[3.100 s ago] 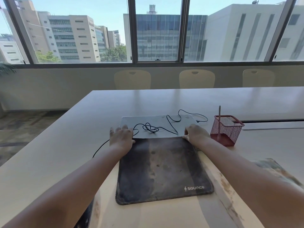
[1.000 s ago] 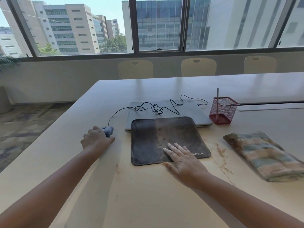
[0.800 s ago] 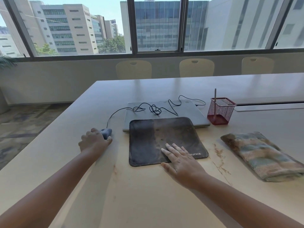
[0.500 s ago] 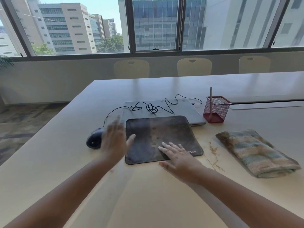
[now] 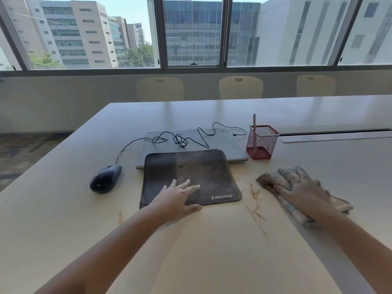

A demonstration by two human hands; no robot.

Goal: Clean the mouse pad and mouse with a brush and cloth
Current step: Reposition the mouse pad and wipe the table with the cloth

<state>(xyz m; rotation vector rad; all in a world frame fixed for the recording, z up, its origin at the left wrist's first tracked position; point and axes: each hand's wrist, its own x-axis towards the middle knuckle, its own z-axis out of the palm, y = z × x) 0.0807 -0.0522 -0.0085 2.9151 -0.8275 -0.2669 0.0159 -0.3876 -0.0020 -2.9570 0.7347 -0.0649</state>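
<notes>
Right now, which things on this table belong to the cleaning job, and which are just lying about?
For the job: mouse pad, mouse, cloth, brush standing in the red mesh holder.
Just lying about: closed laptop, chairs.

I see long pale table (image 5: 212,262), glossy. Three cream chairs (image 5: 240,87) behind far edge. Wide windows (image 5: 193,30), dark frames, daylight, office blocks and trees outside. Low pale wall (image 5: 63,98) under sill. Patterned floor (image 5: 23,151) at left.

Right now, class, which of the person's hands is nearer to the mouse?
Left. The left hand rests flat on the mouse pad, just right of the mouse; the right hand lies on the cloth, far beyond the pad.
</notes>
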